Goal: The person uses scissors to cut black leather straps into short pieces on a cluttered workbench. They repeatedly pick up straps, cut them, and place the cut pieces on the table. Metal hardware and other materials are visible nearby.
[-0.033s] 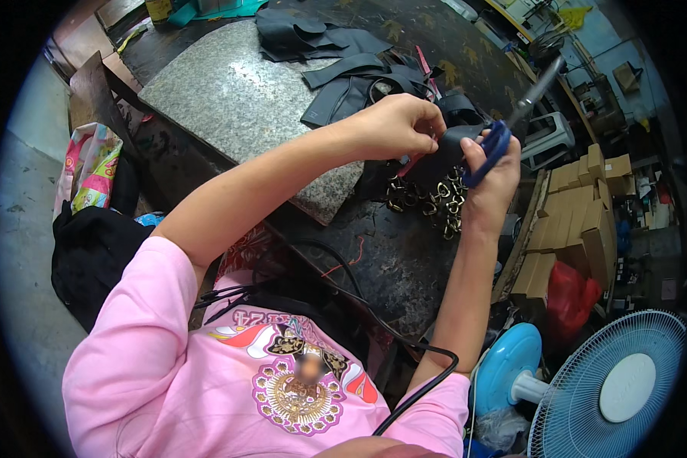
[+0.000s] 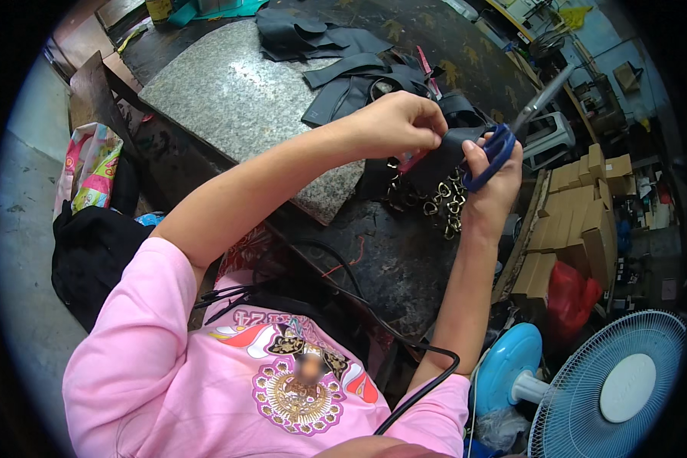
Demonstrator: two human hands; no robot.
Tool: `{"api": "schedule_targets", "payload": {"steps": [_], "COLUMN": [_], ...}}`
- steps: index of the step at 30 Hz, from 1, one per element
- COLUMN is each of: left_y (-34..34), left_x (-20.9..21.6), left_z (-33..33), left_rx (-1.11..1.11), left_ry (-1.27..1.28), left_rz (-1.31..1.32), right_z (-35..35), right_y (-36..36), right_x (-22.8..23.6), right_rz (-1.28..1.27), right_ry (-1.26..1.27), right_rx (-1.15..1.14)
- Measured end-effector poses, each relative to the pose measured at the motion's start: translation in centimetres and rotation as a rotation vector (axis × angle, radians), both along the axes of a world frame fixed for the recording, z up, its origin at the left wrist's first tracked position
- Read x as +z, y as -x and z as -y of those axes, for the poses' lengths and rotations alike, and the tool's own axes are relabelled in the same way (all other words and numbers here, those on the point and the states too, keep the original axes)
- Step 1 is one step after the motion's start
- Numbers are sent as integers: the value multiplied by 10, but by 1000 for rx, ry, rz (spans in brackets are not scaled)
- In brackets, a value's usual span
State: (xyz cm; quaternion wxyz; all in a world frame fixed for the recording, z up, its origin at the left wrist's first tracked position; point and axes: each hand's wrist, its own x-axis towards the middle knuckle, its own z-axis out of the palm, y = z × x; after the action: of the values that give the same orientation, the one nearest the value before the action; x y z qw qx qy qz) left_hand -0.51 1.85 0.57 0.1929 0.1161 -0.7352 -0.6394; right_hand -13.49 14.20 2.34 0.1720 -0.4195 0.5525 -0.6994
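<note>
My left hand (image 2: pixel 404 126) is closed in a pinch at the edge of a black, leather-like strip (image 2: pixel 449 145). Around the blue handles of a pair of scissors (image 2: pixel 500 149) my right hand (image 2: pixel 498 183) is closed, with the grey blades pointing up and away to the right. The right thumb also rests against the strip, and the fingers behind it are hidden. Below the strip lies a cluster of brass-coloured metal rings or clasps (image 2: pixel 452 204). A small pink-red item (image 2: pixel 412 160) shows under my left fingers; its kind is unclear.
A speckled stone slab (image 2: pixel 221 99) lies on the dark table (image 2: pixel 382 252). Black pieces (image 2: pixel 313 38) are heaped at its far side, near a pink-handled tool (image 2: pixel 426 65). A black cable (image 2: pixel 374 311) crosses before me. Cardboard boxes (image 2: pixel 576 206) and a fan (image 2: pixel 618 389) stand at the right.
The scissors have turned slightly in my right hand, their blades shifting a little to the right. The black strip and the pink-red item have shifted slightly; both arms stay nearly in place.
</note>
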Motion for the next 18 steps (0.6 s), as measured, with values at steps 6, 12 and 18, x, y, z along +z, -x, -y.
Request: {"api": "schedule_targets", "payload": {"steps": [6,12,18], "left_y": [0,0,-1], "left_x": [7,27,49], "left_z": [1,22,34], "left_rx": [75,147,190], "left_ry": [-51,110,-78], "left_rz": [93,87,-142], "right_z": [-1,-19,-48], "right_y": [-21,-23,-28], "right_x": [-14,-8,-8], "right_rz": [12,60,79], "right_ry": [-98,-128,-295], "right_rx": [164,150,270]}}
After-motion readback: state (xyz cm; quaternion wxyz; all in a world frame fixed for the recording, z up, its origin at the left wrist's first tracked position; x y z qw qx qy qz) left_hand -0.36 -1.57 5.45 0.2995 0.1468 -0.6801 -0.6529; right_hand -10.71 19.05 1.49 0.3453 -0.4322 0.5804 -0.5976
